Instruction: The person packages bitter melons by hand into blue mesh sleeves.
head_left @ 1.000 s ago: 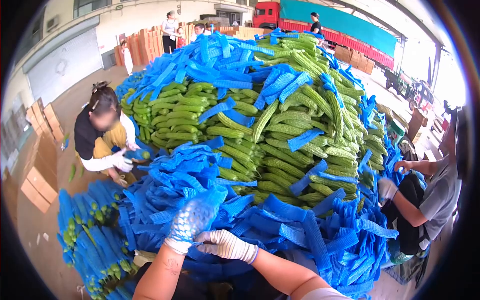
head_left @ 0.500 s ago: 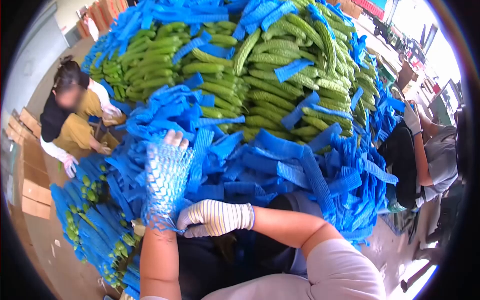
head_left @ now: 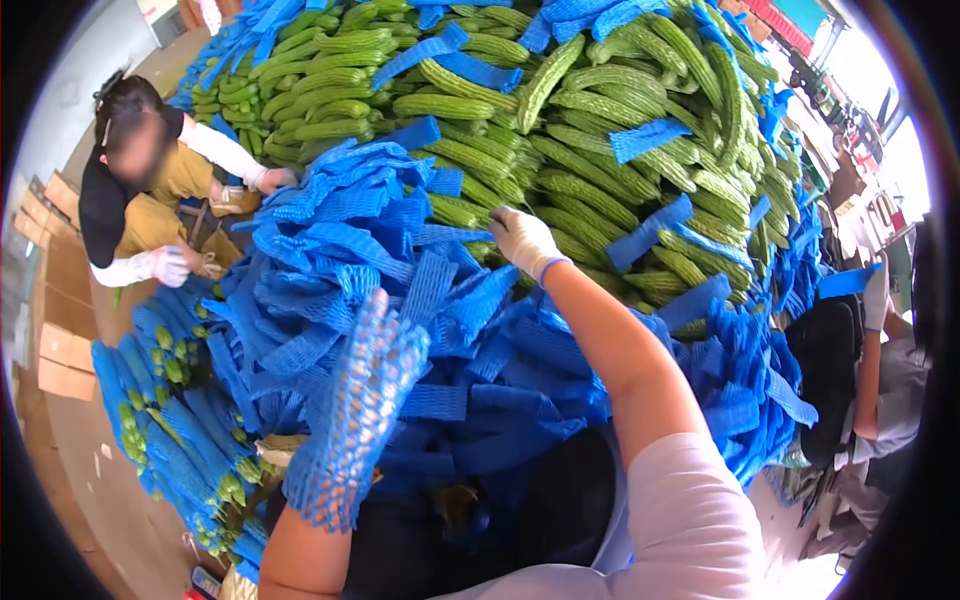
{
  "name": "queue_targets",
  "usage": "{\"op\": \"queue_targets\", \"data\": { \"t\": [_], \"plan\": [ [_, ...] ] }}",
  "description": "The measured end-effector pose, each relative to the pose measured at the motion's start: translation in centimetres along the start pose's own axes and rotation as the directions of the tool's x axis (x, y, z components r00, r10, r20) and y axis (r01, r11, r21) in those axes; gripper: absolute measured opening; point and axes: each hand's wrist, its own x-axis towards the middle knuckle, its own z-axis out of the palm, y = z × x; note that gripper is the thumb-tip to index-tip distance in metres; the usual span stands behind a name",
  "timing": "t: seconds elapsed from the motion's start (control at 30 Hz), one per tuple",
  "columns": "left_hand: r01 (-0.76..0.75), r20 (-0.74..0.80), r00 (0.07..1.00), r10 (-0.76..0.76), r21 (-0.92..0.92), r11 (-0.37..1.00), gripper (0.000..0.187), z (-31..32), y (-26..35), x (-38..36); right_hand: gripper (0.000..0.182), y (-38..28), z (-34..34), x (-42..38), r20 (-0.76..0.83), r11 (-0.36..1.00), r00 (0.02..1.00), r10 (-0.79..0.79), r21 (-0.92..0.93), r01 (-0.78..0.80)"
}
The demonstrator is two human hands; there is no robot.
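My left hand (head_left: 372, 385) is raised with its fingers stretched upward. A blue foam net sleeve (head_left: 335, 465) is pulled over it, covering the glove from the fingers down to the wrist. My right hand (head_left: 525, 243), in a whitish work glove, reaches forward to the pile of green bitter melons (head_left: 580, 205). Its fingers curl down at the ends of the melons, touching one bitter melon (head_left: 455, 212); the fingertips are partly hidden. Between and beyond my hands lies a heap of loose blue net sleeves (head_left: 330, 235).
Net-wrapped bitter melons (head_left: 190, 430) are stacked at the lower left. A co-worker (head_left: 150, 190) sits at the left near cardboard boxes (head_left: 65, 340). Another person's gloved hand (head_left: 876, 298) holds a blue sleeve at the right. Blue sleeves also lie across the melon pile.
My right hand has left the left wrist and reached forward to the melons. The net sleeve sits farther down my left wrist. The co-worker's arm now stretches toward the pile.
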Motion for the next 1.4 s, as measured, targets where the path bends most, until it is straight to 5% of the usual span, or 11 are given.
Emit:
{"op": "queue_targets", "data": {
  "t": [0.1, 0.2, 0.53, 0.73, 0.87, 1.07, 1.13, 1.2, 1.27, 1.33, 1.4],
  "plan": [
    [0.415, 0.098, 0.898, -0.429, -0.513, 0.751, 0.032, 2.1, 0.5, -1.2, 0.046, -0.6, 4.4, 4.1, 0.141, 0.985, 0.988, 0.066, -0.167, -0.042],
    [0.643, 0.661, 0.342, -0.668, -0.683, -0.346, 0.053, -2.9, 6.8, 3.3, 0.058, -2.2, 7.6, 6.4, 0.204, 0.979, 0.969, 0.141, -0.172, -0.106],
    [0.621, 0.54, 0.626, -0.563, -0.782, -0.06, 0.055, -3.7, 5.3, 2.2, 0.069, -5.3, 5.8, 3.9, 0.303, 0.963, 0.914, 0.268, -0.075, -0.258],
    [0.522, 0.462, 0.732, -0.5, -0.853, -0.024, 0.055, -3.7, 1.5, -0.2, 0.065, -0.1, -5.5, 0.2, -0.096, 0.962, 0.975, 0.202, 0.207, -0.179],
    [0.454, 0.345, 0.859, -0.377, -0.855, 0.252, 0.055, -5.2, 2.8, 0.5, 0.052, 1.3, -15.9, -9.2, 0.034, 0.53, 0.959, 0.28, 0.827, -0.184],
    [0.25, 0.303, 0.952, -0.044, -0.688, 0.681, 0.055, -7.1, 6.6, 2.3, 0.063, 1.5, -22.7, -18.5, 0.17, 0.375, 0.984, 0.055, 0.91, -0.178],
    [0.317, 0.405, 0.914, 0.035, -0.763, 0.564, 0.055, -6.8, 7.5, 2.0, 0.068, 0.4, -23.4, -19.4, 0.242, 0.48, 0.968, -0.072, 0.859, -0.179],
    [0.582, 0.507, 0.806, 0.307, -0.773, -0.253, 0.063, -3.1, 4.9, 0.8, 0.065, 0.1, -22.7, -18.5, 0.395, 0.54, 0.913, -0.105, 0.793, -0.281],
    [-0.042, 0.388, 0.898, 0.206, -0.39, 0.92, 0.045, -3.9, 7.8, 0.2, 0.059, -1.5, -20.8, -16.6, 0.237, 0.828, 0.971, -0.023, 0.549, -0.114],
    [0.072, 0.371, 0.911, 0.182, -0.576, 0.814, 0.043, -3.1, 8.8, -0.2, 0.057, -4.6, -18.2, -16.0, -0.261, 0.988, 0.962, -0.084, -0.148, 0.046],
    [0.177, 0.367, 0.916, 0.16, -0.729, 0.661, 0.04, -1.7, 8.3, -0.2, 0.059, -8.5, -14.8, -16.8, -0.353, 0.939, 0.904, -0.24, 0.153, 0.309]
  ]
}}
